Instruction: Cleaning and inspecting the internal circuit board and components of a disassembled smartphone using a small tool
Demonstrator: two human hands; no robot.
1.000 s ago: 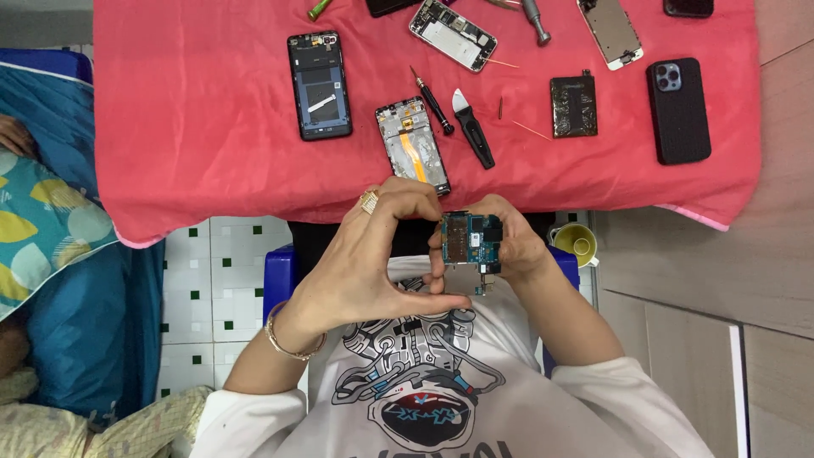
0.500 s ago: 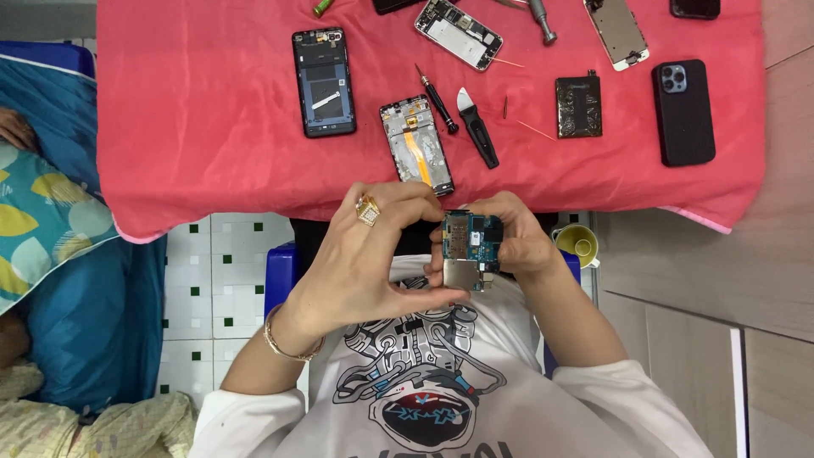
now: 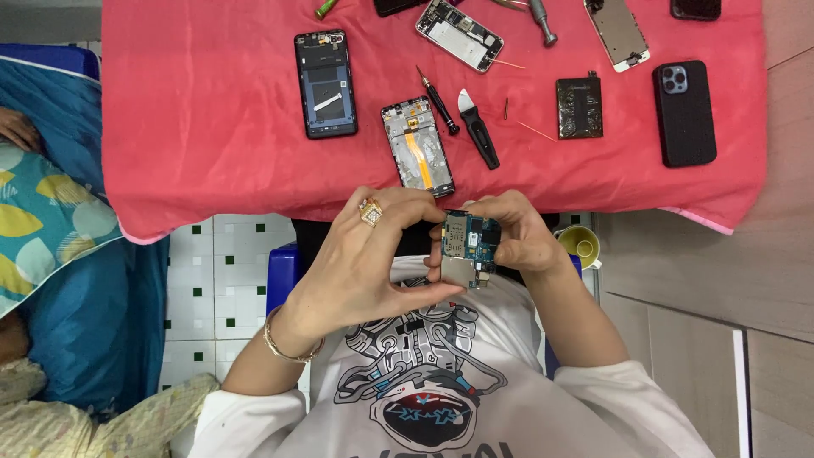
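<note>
Both hands meet in front of the person's chest, just below the near edge of the bench (image 3: 212, 127), which is covered by a red cloth. Between them is a small blue circuit board (image 3: 469, 248): the right hand (image 3: 517, 233) is closed on its right edge and back, while the left hand (image 3: 373, 263), wearing a ring and a bracelet, pinches its left and lower edge with thumb and fingertips. The board is held off the bench, above the printed white shirt. On the cloth just beyond the hands lies an opened phone frame (image 3: 417, 147) with an orange flex strip down its middle; its lower end nearly reaches the fingers. Left of it is a dark phone housing (image 3: 326, 83). To the right lie a small screwdriver (image 3: 437, 100) and a black pry tool (image 3: 478, 128), side by side, then a black battery (image 3: 580, 108) and a dark phone (image 3: 684, 112) lying face down. Another opened phone (image 3: 459, 35) sits at the far edge. A yellow cup (image 3: 581, 246) stands just beside the right wrist, below the cloth's hem.
</note>
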